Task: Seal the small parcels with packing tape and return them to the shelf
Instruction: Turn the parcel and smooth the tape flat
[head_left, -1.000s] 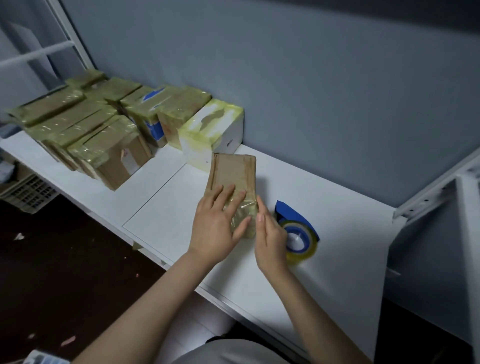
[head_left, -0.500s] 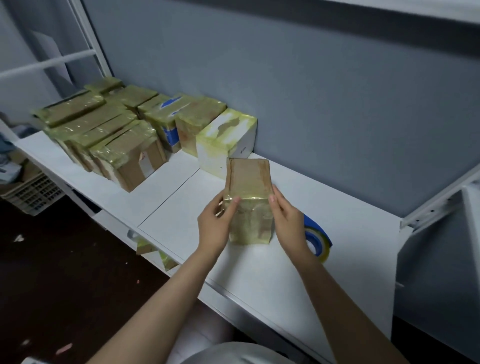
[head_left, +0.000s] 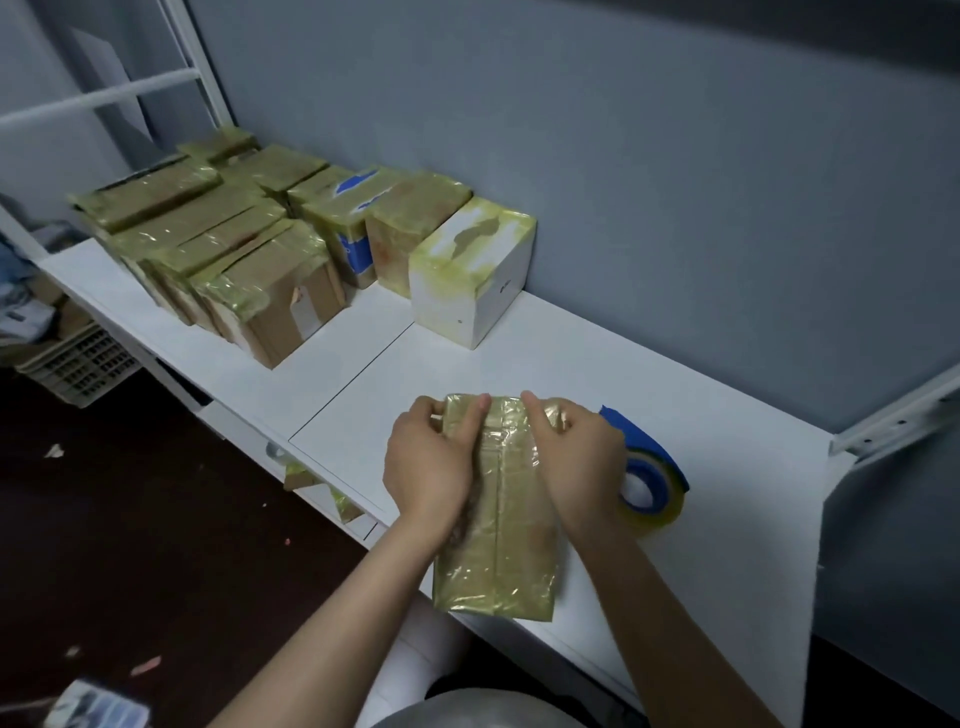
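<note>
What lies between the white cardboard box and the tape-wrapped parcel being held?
Nothing: in the head view only bare white shelf top separates the white cardboard box from the tape-wrapped brown parcel.

Left forearm (head_left: 332, 613) and right forearm (head_left: 660, 613), both bare, extend from the near edge and converge. Left hand (head_left: 428, 467) grips the parcel (head_left: 498, 551) on its left flank, thumb laid over the far top edge, fingers curled round the side. Right hand (head_left: 576, 462) mirrors it on the right flank; thumb tips close, apart.
</note>
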